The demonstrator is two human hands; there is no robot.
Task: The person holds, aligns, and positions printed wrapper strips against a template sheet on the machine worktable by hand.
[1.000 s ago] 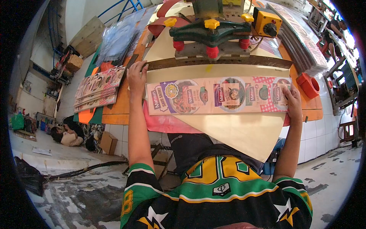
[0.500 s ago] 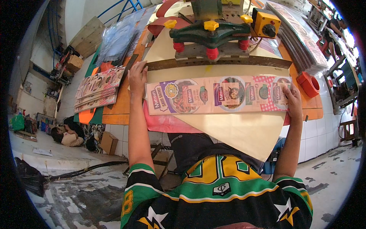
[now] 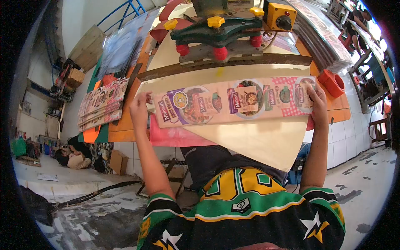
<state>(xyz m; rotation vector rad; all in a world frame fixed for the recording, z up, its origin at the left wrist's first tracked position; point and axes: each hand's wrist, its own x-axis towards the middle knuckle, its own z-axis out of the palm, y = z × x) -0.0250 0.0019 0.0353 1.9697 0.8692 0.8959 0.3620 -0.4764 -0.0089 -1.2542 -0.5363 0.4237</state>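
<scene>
A long printed strip (image 3: 246,100) with food pictures lies across the cream sheet (image 3: 258,143), in front of the machine's metal bar (image 3: 233,63). My right hand (image 3: 318,102) grips the strip's right end, thumb on top. At the left end, my left hand (image 3: 141,109) has its fingers bent beside the strip's corner; whether they pinch it is too small to tell. Above the bar stands the green machine head (image 3: 216,32) with yellow knobs and red feet.
A stack of printed pieces (image 3: 102,102) sits at the left of the orange table (image 3: 127,135), with clear plastic sheets (image 3: 121,48) behind. On the right are a red ring-shaped holder (image 3: 331,83), a yellow control box (image 3: 280,16) and long stacked strips (image 3: 321,35). Two people are farther off.
My left hand has moved down from the bar's left end to the strip's left corner. The strip now tilts slightly, its left end lower. The whole view has shifted a little.
</scene>
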